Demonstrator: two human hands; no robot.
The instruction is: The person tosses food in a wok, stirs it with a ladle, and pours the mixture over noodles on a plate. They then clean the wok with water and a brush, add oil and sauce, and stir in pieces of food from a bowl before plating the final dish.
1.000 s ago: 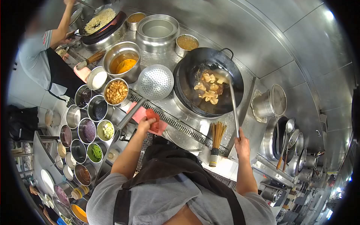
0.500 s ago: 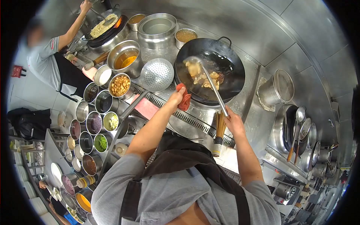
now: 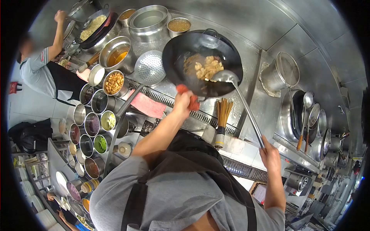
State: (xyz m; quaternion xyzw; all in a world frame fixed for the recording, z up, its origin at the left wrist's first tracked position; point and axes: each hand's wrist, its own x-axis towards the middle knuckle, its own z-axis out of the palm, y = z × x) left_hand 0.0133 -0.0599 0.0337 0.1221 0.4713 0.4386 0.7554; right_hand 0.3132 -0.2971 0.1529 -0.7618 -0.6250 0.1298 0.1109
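Observation:
My left hand (image 3: 182, 103) is closed on a folded red cloth (image 3: 194, 104) at the near edge of a black wok (image 3: 175, 52). The wok's near handle is hidden under the cloth. Light brown pieces of food (image 3: 208, 67) lie together in the wok, which looks tilted. My right hand (image 3: 270, 154) grips the end of a long metal ladle (image 3: 246, 104), its bowl resting inside the wok at the right of the food. Below the wok, a bamboo wok brush (image 3: 222, 115) stands bristles up by the stove's front edge.
A perforated strainer (image 3: 149, 67) sits left of the wok, beside a pot of orange oil (image 3: 117, 57). Several ingredient tins (image 3: 114, 82) crowd the left. A pink cloth (image 3: 148, 104) lies on the stove front. A co-worker (image 3: 48, 69) works at another wok (image 3: 94, 30).
The wok has tilted and shifted, and its food has gathered together. My right hand has drawn back right and down, bringing the ladle's bowl to the wok's right side.

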